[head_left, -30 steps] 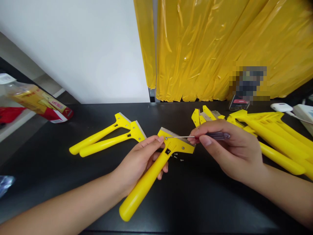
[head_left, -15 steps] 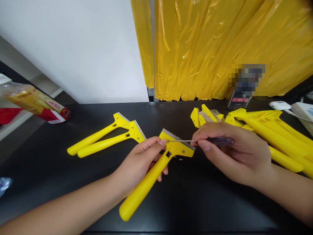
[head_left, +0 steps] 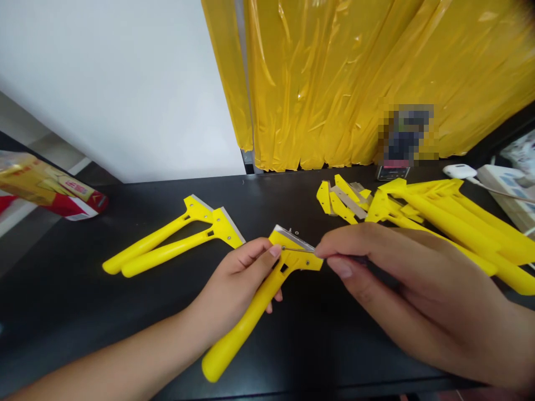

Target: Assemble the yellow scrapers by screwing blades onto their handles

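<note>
My left hand [head_left: 246, 273] grips a yellow scraper [head_left: 240, 334] near its head, thumb on top and fingertips curled beneath. The scraper's head carries a metal blade along its far edge and screws on its face. Between thumb and forefinger, my right hand [head_left: 401, 289] pinches a screwdriver [head_left: 301, 250]; its thin shaft reaches left to the screw [head_left: 283, 248] beside my left thumb. Most of the screwdriver's handle is hidden behind my right fingers. Just past the blade lie tiny metal bits [head_left: 296, 232], too small to name surely.
Two yellow scrapers [head_left: 167, 245] with blades lie to the left on the black table [head_left: 137, 328]. Loose yellow plates and metal strips [head_left: 345, 203] lie back right, beside several yellow handles [head_left: 455, 223]. A phone [head_left: 393, 170], white earbud case [head_left: 458, 171] and bottle [head_left: 62, 192] stand or lie around.
My right hand has come nearer and lower, tilting the screwdriver so its handle is mostly covered. The scraper's head has dropped slightly. The whole view has shifted a little.
</note>
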`<state>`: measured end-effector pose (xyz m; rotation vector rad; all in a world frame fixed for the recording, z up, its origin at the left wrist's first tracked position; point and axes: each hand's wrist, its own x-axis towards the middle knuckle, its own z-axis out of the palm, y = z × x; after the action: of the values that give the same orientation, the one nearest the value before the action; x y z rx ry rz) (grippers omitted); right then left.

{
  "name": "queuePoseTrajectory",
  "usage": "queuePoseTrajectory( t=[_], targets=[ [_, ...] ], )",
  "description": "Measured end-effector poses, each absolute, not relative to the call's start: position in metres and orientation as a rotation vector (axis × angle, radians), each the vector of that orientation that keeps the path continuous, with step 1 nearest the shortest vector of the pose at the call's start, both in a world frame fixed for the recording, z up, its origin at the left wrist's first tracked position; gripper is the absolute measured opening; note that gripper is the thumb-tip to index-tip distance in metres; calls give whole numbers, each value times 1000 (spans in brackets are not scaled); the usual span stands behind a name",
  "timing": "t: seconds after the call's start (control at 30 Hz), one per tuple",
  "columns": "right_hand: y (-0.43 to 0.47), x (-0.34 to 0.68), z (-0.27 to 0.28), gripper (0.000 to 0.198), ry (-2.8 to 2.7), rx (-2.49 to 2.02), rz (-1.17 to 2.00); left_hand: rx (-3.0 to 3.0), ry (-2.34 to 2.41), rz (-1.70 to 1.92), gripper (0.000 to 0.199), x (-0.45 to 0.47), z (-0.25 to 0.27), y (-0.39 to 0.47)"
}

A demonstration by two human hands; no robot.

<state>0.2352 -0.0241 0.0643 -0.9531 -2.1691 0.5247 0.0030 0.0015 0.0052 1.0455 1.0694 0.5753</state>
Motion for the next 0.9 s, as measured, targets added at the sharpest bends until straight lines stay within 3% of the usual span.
queuePoseTrajectory(
  t=[0.17,0.4,0.5,0.67,0.9],
  targets=[
    [-24,237,69,15,-1933,-924,994,1035,1032,608,29,5,5,0],
    [-16,240,70,29,-2191,-780,379,993,1037,614,29,6,6,2],
    [-17,242,70,32,-2189,-778,464,984,1021,619,29,6,4,2],
    [-21,247,68,21,-1919,-935,931,972,1029,614,29,5,3,3],
    [-26,253,67,37,-2131,-855,586,902,1027,627,26,2,0,2]
  ],
)
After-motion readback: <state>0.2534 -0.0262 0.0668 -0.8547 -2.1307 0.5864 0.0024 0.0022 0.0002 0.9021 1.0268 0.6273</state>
